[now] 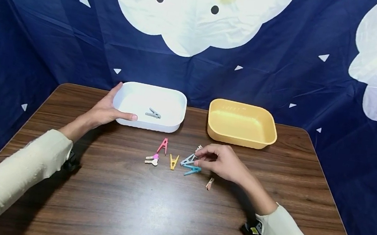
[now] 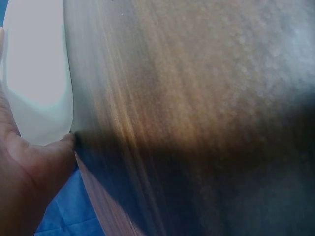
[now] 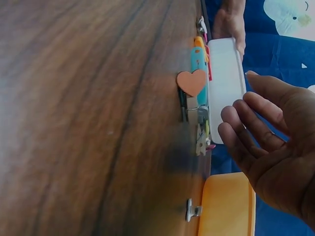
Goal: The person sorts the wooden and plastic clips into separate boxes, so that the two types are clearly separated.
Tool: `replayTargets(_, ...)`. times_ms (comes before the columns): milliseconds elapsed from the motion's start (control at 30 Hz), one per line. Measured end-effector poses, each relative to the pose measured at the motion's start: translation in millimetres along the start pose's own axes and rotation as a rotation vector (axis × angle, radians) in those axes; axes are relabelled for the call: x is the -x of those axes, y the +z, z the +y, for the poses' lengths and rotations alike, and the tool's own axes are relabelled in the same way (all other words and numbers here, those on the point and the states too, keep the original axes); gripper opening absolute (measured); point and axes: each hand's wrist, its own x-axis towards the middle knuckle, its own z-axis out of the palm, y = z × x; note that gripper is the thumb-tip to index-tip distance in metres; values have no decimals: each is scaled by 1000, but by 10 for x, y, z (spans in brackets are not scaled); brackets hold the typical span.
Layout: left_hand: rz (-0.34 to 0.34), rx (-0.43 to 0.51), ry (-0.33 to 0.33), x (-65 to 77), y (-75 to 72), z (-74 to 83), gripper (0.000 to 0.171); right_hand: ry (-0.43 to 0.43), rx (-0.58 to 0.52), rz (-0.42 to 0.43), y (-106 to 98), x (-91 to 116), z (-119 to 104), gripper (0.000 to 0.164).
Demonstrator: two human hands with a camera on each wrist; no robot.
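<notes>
My left hand (image 1: 105, 110) grips the left end of a white plastic basin (image 1: 158, 126), thumb along the front wall and fingers at the left side. Inside that basin lies a grey clothespin (image 1: 153, 113). My right hand (image 1: 222, 161) hovers over a small group of clothespins, its thumb and fingertips right by a light blue clothespin (image 1: 187, 160). In the right wrist view its fingers are loosely bent, with nothing visible between them. A teal clothespin (image 1: 192, 170) lies just below the light blue one. Partly behind the fingers is a small pale clip (image 1: 199, 148).
Left of the group lie a yellow clothespin (image 1: 173, 162), a pink clothespin (image 1: 163, 145) and small wooden heart pegs (image 1: 152, 159). Another wooden peg (image 1: 210, 184) with a heart lies nearer the front. A yellow basin (image 1: 235, 140) stands at the back right, before a dark blue curtain (image 1: 187, 73).
</notes>
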Motion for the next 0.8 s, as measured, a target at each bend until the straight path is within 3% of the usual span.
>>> replayTargets(433,3,-4,-3,-8,11,6,152,23,4,-58,-35,93,131,21)
replayTargets(800,7,-9,-4,9,9,5,151,-31,64,-140,-8,59,200,19)
